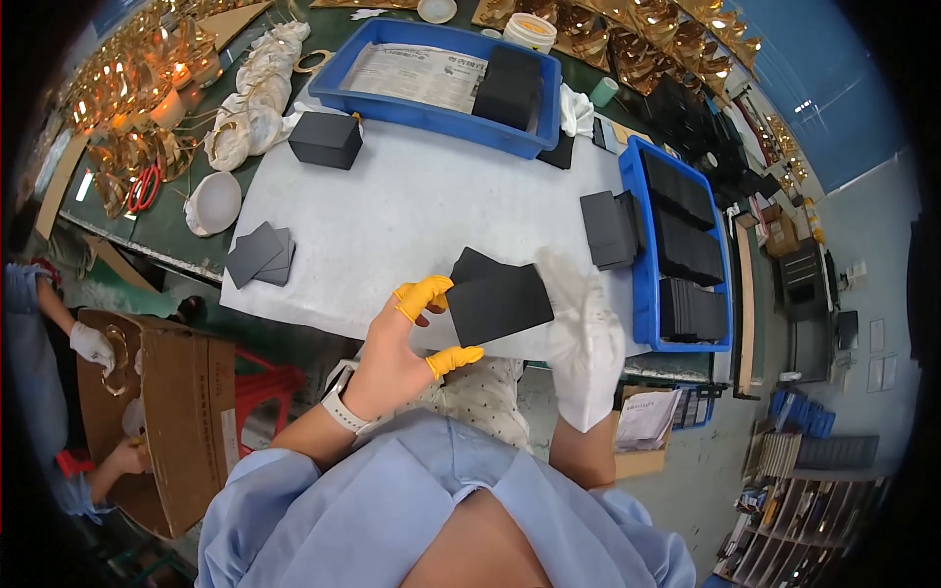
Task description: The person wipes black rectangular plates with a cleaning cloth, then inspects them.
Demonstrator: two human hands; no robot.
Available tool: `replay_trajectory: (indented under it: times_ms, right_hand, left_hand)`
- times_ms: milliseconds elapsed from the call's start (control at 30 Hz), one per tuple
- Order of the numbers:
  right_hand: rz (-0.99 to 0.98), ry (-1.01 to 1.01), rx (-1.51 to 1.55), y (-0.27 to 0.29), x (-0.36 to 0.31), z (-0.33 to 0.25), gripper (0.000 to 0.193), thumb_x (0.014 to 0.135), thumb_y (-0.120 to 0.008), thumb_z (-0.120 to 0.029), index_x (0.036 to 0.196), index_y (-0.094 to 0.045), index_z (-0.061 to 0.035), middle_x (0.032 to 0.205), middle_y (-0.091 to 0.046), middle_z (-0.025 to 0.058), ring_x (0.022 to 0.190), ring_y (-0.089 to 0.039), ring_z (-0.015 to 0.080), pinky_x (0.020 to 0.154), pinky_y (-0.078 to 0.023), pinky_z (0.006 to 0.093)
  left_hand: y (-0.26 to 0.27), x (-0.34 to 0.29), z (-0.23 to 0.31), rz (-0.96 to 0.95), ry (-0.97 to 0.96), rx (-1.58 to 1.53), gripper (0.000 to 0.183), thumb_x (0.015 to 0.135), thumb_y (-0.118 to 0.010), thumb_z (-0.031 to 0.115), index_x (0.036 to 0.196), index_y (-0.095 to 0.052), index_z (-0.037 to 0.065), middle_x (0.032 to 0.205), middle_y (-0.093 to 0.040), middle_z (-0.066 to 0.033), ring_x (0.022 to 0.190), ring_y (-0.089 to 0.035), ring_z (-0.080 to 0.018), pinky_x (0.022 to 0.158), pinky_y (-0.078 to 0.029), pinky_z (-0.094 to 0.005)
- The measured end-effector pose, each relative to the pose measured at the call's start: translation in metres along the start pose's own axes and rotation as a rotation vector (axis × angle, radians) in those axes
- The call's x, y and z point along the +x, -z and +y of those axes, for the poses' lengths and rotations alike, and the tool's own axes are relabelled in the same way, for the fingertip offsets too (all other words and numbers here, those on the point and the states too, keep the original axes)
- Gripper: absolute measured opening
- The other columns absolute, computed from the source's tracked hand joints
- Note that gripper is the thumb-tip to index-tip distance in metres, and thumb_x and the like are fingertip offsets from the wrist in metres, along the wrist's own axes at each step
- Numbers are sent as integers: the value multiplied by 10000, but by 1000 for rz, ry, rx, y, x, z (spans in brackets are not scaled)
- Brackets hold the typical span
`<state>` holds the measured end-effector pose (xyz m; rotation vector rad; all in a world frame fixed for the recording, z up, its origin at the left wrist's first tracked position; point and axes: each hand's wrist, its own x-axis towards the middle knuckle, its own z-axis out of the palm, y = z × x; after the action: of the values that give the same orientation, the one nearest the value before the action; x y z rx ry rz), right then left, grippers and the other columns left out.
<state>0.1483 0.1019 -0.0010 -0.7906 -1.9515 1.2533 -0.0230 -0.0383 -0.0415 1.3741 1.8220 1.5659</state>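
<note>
In front of me, just above the near edge of the white table cover, are two or more thin black rectangular plates, fanned slightly apart. My left hand, with yellow finger cots on thumb and fingers, grips them at their left edge. At their right edge is my right hand in a white glove; its fingers are smeared by motion, so whether they grip a plate is unclear. A small fanned pile of black plates lies to the left. Another group of plates leans by the blue tray on the right.
White cloth covers the green table. A black block-like stack stands at the back left. Blue trays hold black plates. Gold-coloured parts crowd the far left. Beside a cardboard box, another person's gloved hand works.
</note>
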Motion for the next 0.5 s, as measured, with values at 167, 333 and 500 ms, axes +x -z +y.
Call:
replay_trajectory:
  times_ms: [167, 333, 500]
  right_hand:
    - [135, 85, 567, 4, 10, -7, 474, 1118, -452, -236, 1381, -532, 150, 1408, -591, 283, 1327, -577, 408, 1163, -418, 511]
    - [176, 72, 526, 7, 13, 8, 437, 1104, -478, -182, 1390, -525, 145, 1377, -607, 277, 1285, -610, 387, 1151, -435, 560]
    - [189, -57, 636, 5, 10, 12, 401, 1100, -502, -165, 1410, -540, 85, 1353, -643, 202, 1250, -632, 305, 1124, -450, 405]
  left_hand:
    - [-1, -3, -8, 32, 7, -106, 760, 720, -934, 160, 1379, -566, 68, 1108, -633, -79, 1022, -595, -222, 841, -499, -345]
    - [4, -6, -10, -15, 40, -244, 787, 728, -935, 149, 1412, -552, 75, 1135, -624, -58, 1042, -584, -194, 853, -486, -330]
    - [6, -11, -18, -48, 130, -447, 825, 758, -930, 155, 1471, -520, 102, 1185, -590, -33, 1058, -564, -171, 877, -464, -312]
